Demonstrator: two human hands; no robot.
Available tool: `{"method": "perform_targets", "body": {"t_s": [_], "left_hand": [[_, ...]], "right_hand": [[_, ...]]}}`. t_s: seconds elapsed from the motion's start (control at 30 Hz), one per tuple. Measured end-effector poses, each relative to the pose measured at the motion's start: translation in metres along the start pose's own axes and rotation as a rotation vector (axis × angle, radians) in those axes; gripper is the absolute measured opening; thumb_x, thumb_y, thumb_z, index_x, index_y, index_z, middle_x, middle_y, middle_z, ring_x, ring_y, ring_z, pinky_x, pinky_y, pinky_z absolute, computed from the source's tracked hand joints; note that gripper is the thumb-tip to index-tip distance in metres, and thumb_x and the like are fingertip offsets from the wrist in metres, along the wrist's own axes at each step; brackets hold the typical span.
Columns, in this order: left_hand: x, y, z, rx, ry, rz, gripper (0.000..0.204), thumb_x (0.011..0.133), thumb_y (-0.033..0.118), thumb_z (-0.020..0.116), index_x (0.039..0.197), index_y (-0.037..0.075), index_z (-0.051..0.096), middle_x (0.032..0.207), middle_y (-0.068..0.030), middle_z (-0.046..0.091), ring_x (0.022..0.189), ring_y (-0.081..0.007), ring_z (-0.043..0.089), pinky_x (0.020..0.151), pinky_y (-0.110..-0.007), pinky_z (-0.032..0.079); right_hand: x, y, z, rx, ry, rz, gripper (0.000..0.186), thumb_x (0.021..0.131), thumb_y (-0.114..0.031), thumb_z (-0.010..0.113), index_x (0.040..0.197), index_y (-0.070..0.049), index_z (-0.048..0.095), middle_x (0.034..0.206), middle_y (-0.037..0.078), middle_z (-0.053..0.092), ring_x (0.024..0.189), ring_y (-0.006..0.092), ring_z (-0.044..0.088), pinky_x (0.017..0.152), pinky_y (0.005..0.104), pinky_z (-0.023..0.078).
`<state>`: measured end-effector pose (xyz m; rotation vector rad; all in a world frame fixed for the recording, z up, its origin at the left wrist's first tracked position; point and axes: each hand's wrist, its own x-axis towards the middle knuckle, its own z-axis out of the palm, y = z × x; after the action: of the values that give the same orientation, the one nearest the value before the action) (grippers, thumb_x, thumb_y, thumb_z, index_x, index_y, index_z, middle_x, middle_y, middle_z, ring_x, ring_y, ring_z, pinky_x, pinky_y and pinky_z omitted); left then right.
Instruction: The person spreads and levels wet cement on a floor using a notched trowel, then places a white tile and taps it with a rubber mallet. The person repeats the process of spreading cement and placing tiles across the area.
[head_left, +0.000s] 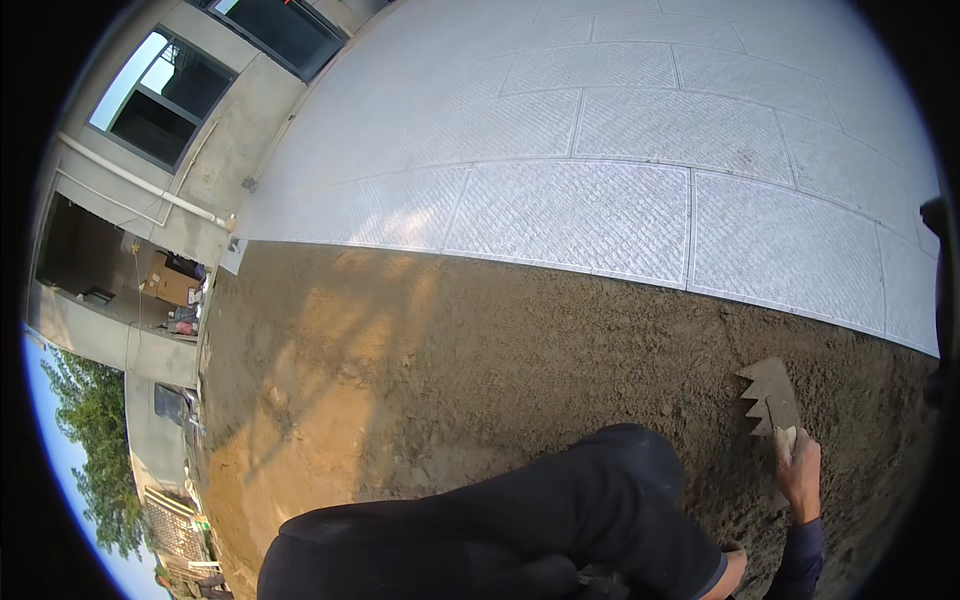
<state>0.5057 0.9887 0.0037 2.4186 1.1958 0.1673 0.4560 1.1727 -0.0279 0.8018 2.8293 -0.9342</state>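
Note:
My right hand (pixel 799 468) is closed round the handle of a notched trowel (pixel 775 397) at the lower right. The trowel's flat grey blade has large pointed teeth along its left side. It lies over, or against, a bed of damp brown mortar or sand (pixel 560 340); contact is hard to judge. A dark-clothed bent limb (pixel 520 510), probably my leg, covers the bottom middle. Bare skin shows beside a dark cuff at the lower edge, and I cannot tell whether it is my left hand or an ankle. No fingers can be made out there.
Pale textured paving slabs (pixel 575 215) lie beyond the bed, their straight edge bordering it. A concrete building wall (pixel 220 170) with windows and a white pipe (pixel 145 178) stands at left. A cardboard box (pixel 168 282) sits in an opening. Trees (pixel 90 450) appear at lower left.

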Motion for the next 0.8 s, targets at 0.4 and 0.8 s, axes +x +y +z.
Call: {"method": "perform_targets", "body": {"t_s": [0.4, 0.8], "left_hand": [[0.13, -0.019, 0.085, -0.219, -0.282, 0.39, 0.043, 0.096, 0.043, 0.064, 0.116, 0.009, 0.08, 0.125, -0.019, 0.074, 0.11, -0.0388, 0.071, 0.091, -0.055, 0.055], [0.086, -0.027, -0.017, -0.177, -0.154, 0.065, 0.032, 0.093, 0.029, 0.063, 0.106, 0.003, 0.077, 0.105, -0.0192, 0.076, 0.099, -0.0342, 0.073, 0.08, -0.049, 0.057]], "right_hand": [[-0.098, -0.05, -0.053, 0.47, 0.014, 0.291, 0.03, 0.1, -0.024, 0.069, 0.097, 0.003, 0.056, 0.077, 0.006, 0.056, 0.071, 0.0112, 0.049, 0.062, 0.0317, 0.044], [-0.076, 0.093, -0.061, 0.619, 0.45, 0.262, 0.034, 0.109, -0.029, 0.063, 0.124, 0.001, 0.061, 0.09, 0.001, 0.061, 0.081, 0.0112, 0.056, 0.071, 0.0303, 0.046]]}}
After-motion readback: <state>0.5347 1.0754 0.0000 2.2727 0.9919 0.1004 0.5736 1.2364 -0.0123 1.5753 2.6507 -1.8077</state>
